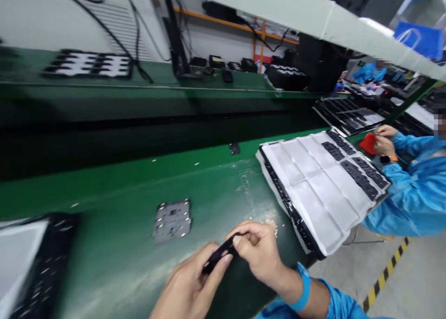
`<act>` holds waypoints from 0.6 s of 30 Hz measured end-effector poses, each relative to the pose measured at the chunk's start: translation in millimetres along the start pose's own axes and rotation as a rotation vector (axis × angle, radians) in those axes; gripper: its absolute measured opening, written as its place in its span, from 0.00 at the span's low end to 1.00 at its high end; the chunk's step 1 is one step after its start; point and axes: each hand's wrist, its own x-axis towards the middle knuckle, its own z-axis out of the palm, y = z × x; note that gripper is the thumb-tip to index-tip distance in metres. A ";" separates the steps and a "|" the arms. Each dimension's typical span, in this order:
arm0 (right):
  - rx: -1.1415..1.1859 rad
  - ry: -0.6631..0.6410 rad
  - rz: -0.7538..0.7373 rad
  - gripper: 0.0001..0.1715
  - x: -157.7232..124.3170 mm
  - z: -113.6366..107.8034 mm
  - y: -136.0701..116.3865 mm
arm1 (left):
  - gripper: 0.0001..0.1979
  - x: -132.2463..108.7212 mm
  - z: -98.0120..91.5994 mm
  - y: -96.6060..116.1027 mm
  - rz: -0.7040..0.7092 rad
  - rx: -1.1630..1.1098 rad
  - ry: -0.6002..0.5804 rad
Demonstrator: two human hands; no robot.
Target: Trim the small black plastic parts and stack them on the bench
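A small dark part (pixel 220 253) is held between my two hands, tilted up to the right. My left hand (pixel 195 277) grips its lower left end between thumb and fingers. My right hand (pixel 256 249) pinches its upper right end; a blue band circles that wrist. A flat grey plate (pixel 173 220) with small gold-coloured spots lies on the green table (pixel 114 244), beyond my left hand. Just past my right hand is a scatter of tiny pale pieces (pixel 272 227). Farther back on the table lies a small black part (pixel 234 148).
A stack of white trays (pixel 313 184) with black parts stands at the right. Another tray (pixel 21 258) is at the left edge. A co-worker in blue sleeves (pixel 414 184) handles a red item (pixel 368 143). A raised shelf (pixel 139 84) runs along the back.
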 end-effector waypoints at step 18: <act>0.054 -0.098 0.039 0.06 4.7 -24.3 12.1 | 0.15 13.4 2.3 19.6 -0.011 0.059 -0.080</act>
